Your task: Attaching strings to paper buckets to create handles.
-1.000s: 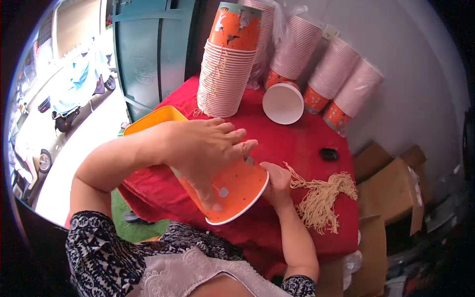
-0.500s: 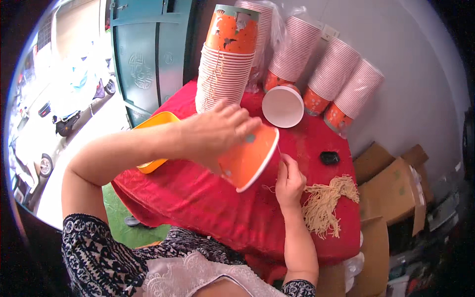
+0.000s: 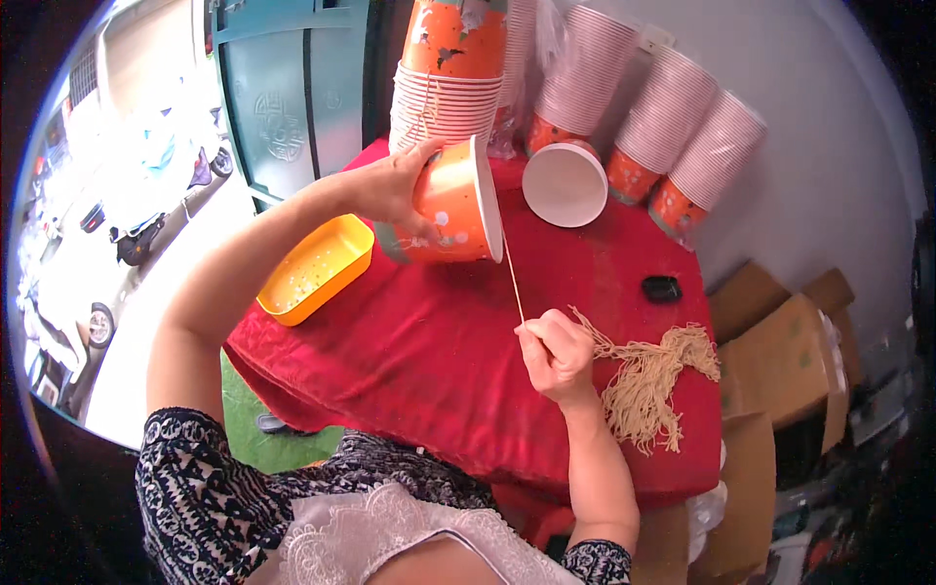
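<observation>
My left hand (image 3: 398,193) is wrapped round the base end of an orange paper bucket (image 3: 450,210), which is tipped on its side with its white rim facing right. From that rim a beige string (image 3: 514,283) runs down taut to my right hand (image 3: 561,356), whose fingers are pinched shut on its end. Beside my right wrist lies a loose bundle of beige strings (image 3: 643,390) on the red tablecloth (image 3: 419,370). How the string is fixed to the bucket cannot be made out.
Behind my left hand rises a tall stack of paper buckets (image 3: 447,112). Another bucket (image 3: 564,185) lies with its mouth toward me, before several wrapped stacks (image 3: 666,112). A yellow tray (image 3: 336,286) sits left, a small black object (image 3: 662,289) right. Cardboard boxes (image 3: 780,361) stand beyond.
The bucket has turned and moved up and left with my left hand. My right hand has dropped lower, and a longer length of string now shows stretched between them.
</observation>
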{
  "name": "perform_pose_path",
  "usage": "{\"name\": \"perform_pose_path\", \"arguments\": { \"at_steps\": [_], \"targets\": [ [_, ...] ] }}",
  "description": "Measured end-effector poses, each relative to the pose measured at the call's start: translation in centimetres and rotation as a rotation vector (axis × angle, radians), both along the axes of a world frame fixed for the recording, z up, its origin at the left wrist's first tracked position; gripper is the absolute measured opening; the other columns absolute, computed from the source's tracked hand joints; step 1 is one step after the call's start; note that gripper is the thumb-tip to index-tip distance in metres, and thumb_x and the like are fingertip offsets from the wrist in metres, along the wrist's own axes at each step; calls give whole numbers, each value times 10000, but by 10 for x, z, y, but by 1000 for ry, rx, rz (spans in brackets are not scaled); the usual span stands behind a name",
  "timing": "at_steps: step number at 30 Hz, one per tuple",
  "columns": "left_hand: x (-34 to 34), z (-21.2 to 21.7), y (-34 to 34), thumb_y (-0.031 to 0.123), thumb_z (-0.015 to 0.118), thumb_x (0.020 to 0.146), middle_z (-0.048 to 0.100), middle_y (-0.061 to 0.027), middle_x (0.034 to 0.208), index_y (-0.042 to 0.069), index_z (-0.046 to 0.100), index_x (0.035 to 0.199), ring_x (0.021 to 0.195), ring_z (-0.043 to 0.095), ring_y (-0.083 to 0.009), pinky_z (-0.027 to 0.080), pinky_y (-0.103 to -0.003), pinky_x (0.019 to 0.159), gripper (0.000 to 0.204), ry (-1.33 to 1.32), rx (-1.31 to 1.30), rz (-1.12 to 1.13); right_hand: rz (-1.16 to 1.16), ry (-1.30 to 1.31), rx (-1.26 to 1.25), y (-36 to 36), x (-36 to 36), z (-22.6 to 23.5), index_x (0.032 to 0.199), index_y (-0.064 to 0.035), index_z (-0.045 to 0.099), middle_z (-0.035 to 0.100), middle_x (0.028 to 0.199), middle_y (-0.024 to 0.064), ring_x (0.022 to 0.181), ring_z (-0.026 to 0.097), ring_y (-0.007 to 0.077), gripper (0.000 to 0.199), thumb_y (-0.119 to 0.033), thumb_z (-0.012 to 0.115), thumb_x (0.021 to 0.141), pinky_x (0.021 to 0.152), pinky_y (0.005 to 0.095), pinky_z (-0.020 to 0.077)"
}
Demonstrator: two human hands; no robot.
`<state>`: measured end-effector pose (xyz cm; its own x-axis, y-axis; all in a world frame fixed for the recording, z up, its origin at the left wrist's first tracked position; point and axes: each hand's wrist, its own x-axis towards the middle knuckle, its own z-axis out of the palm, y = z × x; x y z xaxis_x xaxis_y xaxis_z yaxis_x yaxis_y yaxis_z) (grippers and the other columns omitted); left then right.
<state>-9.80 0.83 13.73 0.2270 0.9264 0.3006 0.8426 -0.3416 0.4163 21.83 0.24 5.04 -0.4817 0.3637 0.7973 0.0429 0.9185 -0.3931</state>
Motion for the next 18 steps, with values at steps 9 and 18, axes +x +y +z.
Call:
{"name": "perform_pose_path", "arguments": {
  "at_steps": [9,18],
  "targets": [
    [11,-9,1,414,871,659,490,-195,1305,-14,200,1460,1268,459,-265,357,-366,1089,1129,-358,-183,-118,82,215,31,-40,19,25,739,-50,645,505,1032,147,773,512,195,38,-29,644,771,666,295,439],
    [48,-54,-33,336,874,677,343,-160,1459,28,81,1512,1372,319,-253,288,-378,1135,1192,-649,-313,-360,390,335,26,-83,45,63,752,-42,621,659,872,93,804,597,270,315,-294,577,936,721,395,494]
  ]
}}
